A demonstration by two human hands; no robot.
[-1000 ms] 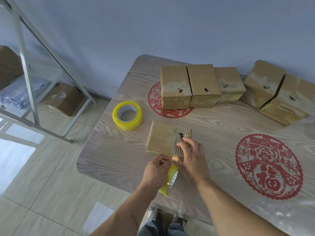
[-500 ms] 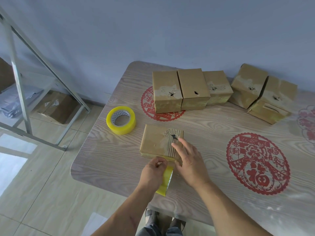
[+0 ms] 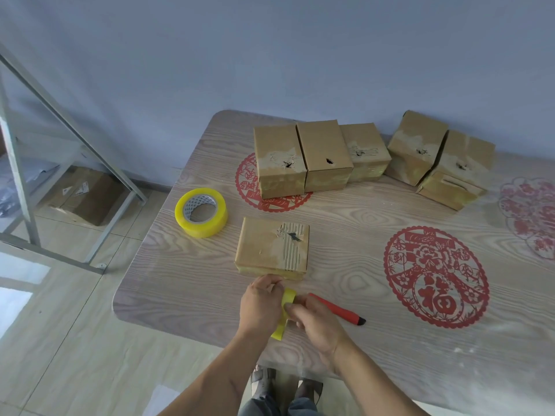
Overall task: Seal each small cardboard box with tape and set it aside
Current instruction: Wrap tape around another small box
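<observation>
1. Far left, off the table: metal frame (image 3: 21,163) standing on the tiled floor, a brown carton (image 3: 85,196) lying on the floor behind it.
2. Left part of the wooden table (image 3: 375,349): large yellow tape roll (image 3: 200,212) lying flat, core hole up, just beside the near box and apart from it.
3. Near box (image 3: 271,248) lying flat in front of the hands, top face scuffed, corrugation exposed toward its right side, small dark hole there. Yellowish tape visible along its near edge.
4. Left hand (image 3: 260,304) just in front of that box, fingers curled round a small yellow tape roll (image 3: 285,313) held on edge; roll mostly hidden between the two hands.
5. Right hand (image 3: 318,321) touching the same small roll from the right, fingertips pinching at its rim; whether a tape end is lifted cannot be told.
6. Red utility knife (image 3: 336,309) lying on the table just behind the right hand, untouched, dark tip pointing right.
7. Back edge, centre: row of three boxes (image 3: 318,157) standing side by side, touching, over a red paper-cut decal.
8. Back edge, right: two more boxes (image 3: 438,157) tilted against each other.
9. Right of the hands: large round red decal (image 3: 435,276) on the tabletop.
</observation>
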